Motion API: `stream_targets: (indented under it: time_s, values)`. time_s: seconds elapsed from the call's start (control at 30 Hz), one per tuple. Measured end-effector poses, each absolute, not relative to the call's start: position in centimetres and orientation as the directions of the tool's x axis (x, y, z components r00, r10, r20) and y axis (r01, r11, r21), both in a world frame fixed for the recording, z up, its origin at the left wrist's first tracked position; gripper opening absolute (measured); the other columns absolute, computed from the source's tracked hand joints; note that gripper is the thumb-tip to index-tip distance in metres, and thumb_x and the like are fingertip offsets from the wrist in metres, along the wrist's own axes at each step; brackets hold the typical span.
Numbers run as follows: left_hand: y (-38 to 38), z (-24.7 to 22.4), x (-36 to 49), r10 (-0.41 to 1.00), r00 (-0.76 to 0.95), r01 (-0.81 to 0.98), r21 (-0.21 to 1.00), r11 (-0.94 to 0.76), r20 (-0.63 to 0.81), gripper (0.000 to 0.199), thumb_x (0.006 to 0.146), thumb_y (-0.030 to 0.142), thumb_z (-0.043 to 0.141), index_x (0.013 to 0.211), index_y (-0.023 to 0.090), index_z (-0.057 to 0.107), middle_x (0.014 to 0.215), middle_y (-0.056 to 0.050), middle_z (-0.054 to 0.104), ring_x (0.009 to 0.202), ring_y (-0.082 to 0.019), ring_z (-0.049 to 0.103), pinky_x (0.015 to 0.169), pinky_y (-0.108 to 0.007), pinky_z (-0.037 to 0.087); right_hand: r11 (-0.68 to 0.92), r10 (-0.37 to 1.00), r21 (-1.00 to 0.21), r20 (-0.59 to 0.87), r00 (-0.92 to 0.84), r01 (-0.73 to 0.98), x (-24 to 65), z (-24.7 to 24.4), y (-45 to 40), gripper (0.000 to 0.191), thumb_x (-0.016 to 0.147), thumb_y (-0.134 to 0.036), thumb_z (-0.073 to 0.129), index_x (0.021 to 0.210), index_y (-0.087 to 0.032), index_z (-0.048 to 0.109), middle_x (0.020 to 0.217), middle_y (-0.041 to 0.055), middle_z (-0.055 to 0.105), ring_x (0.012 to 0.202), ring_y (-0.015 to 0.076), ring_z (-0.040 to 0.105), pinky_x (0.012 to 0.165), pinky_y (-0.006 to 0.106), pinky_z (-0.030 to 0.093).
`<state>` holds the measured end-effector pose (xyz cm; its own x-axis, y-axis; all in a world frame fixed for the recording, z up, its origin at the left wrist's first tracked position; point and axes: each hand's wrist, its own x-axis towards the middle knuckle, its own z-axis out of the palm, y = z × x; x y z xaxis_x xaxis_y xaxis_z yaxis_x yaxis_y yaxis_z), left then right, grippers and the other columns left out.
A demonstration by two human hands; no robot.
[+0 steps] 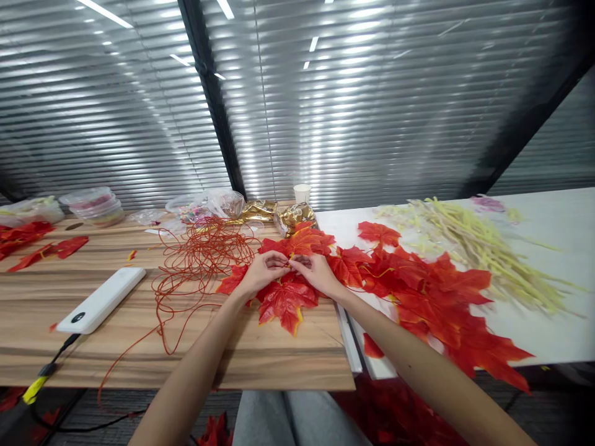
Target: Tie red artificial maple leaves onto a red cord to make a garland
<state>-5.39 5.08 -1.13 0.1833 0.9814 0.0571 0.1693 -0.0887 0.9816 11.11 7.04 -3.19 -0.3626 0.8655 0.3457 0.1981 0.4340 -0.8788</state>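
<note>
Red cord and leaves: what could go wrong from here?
1. The red cord lies in loose, overlapping loops beside the left hand; pulling could knot it.
2. One strand hangs past the wooden tabletop's front edge near the black cable and might snag.
3. Red leaves overhang the white table's front edge and may slide off.

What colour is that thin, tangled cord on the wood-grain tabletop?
The thin, tangled cord is orange-red; the head view shows it.
</note>
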Motion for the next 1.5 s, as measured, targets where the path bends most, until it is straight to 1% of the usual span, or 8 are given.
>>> stream_targets:
  time_s: [0.3, 0.37, 0.5, 0.63, 0.73, 0.9, 1.27, 1.5]
  values:
    - [5.1, -1.3, -5.2, 0.973, 0.190, 0.253, 0.950, -0.180, 0.134, 0.030, 0.059, 0.033, 0.072, 0.078, 0.012, 0.062, 0.083, -0.006, 0.066, 0.078, -0.017, 0.063, 0.080, -0.032, 0.049, 0.303, 0.904, -0.951, 0.266, -0.335, 0.065, 10.9, -3.8, 7.4, 0.022, 0.074, -0.034, 0.058, 0.077, -0.014, 0.064, 0.075, 0.0081, 0.069, 0.071, 0.0197, 0.065, 0.070, 0.032, 0.051]
    - [5.0, -1.1, -5.2, 0.958, 0.198, 0.374, 0.887, -0.271, 0.209, 0.027, 0.063, 0.035, 0.069, 0.080, 0.014, 0.065, 0.085, -0.007, 0.067, 0.079, -0.018, 0.063, 0.079, -0.032, 0.049, 0.267, 0.914, -0.963, 0.244, -0.326, 0.026, 10.9, -3.9, 7.5, 0.022, 0.073, -0.034, 0.059, 0.077, -0.013, 0.064, 0.074, 0.0082, 0.068, 0.070, 0.0199, 0.064, 0.070, 0.032, 0.051]
    - [4.8, -0.9, -5.3, 0.908, 0.211, 0.618, 0.670, -0.410, 0.361, 0.022, 0.071, 0.036, 0.062, 0.082, 0.017, 0.067, 0.084, -0.005, 0.068, 0.079, -0.017, 0.062, 0.079, -0.029, 0.046, 0.185, 0.934, -0.980, 0.200, -0.295, -0.079, 10.9, -3.9, 7.6, 0.025, 0.069, -0.037, 0.063, 0.075, -0.013, 0.063, 0.068, 0.0073, 0.067, 0.067, 0.0202, 0.064, 0.069, 0.033, 0.051]
    - [4.9, -1.0, -5.5, 0.888, 0.222, 0.720, 0.547, -0.428, 0.403, 0.023, 0.073, 0.039, 0.059, 0.072, 0.016, 0.064, 0.073, -0.003, 0.067, 0.067, -0.015, 0.060, 0.069, -0.026, 0.044, 0.109, 0.952, -0.978, 0.153, -0.266, -0.176, 10.8, -3.6, 7.5, 0.026, 0.065, -0.038, 0.067, 0.074, -0.014, 0.062, 0.063, 0.0046, 0.066, 0.064, 0.0192, 0.063, 0.068, 0.033, 0.051]
    - [5.0, -1.3, -5.6, 0.869, 0.276, 0.740, 0.487, -0.464, 0.410, 0.022, 0.076, 0.037, 0.055, 0.073, 0.017, 0.064, 0.072, -0.003, 0.066, 0.066, -0.014, 0.059, 0.070, -0.026, 0.043, 0.072, 0.954, -0.975, 0.128, -0.271, -0.209, 10.8, -3.3, 7.3, 0.025, 0.063, -0.036, 0.069, 0.072, -0.014, 0.062, 0.061, 0.0032, 0.065, 0.061, 0.0177, 0.062, 0.066, 0.031, 0.050]
    - [5.1, -1.6, -5.5, 0.864, 0.306, 0.740, 0.472, -0.480, 0.400, 0.019, 0.078, 0.033, 0.054, 0.077, 0.016, 0.063, 0.075, -0.003, 0.065, 0.069, -0.014, 0.058, 0.072, -0.027, 0.042, 0.051, 0.953, -0.978, 0.108, -0.282, -0.203, 10.9, -2.8, 7.1, 0.022, 0.063, -0.033, 0.069, 0.069, -0.014, 0.062, 0.060, 0.0029, 0.065, 0.060, 0.0159, 0.062, 0.065, 0.029, 0.049]
    - [4.9, -1.5, -5.1, 0.869, 0.324, 0.684, 0.541, -0.488, 0.375, 0.014, 0.078, 0.026, 0.052, 0.079, 0.014, 0.059, 0.076, -0.004, 0.061, 0.068, -0.013, 0.056, 0.066, -0.024, 0.043, 0.093, 0.954, -0.974, 0.146, -0.260, -0.207, 10.9, -3.1, 7.3, 0.022, 0.060, -0.031, 0.071, 0.070, -0.013, 0.063, 0.064, 0.0029, 0.065, 0.059, 0.0151, 0.061, 0.060, 0.027, 0.047]
    - [4.8, -1.4, -5.0, 0.858, 0.342, 0.690, 0.518, -0.506, 0.383, 0.012, 0.078, 0.024, 0.050, 0.079, 0.014, 0.058, 0.077, -0.005, 0.060, 0.069, -0.013, 0.054, 0.066, -0.025, 0.042, 0.094, 0.954, -0.977, 0.144, -0.262, -0.194, 10.9, -3.5, 7.6, 0.025, 0.059, -0.034, 0.071, 0.071, -0.014, 0.063, 0.065, 0.0036, 0.065, 0.059, 0.0154, 0.060, 0.061, 0.028, 0.047]
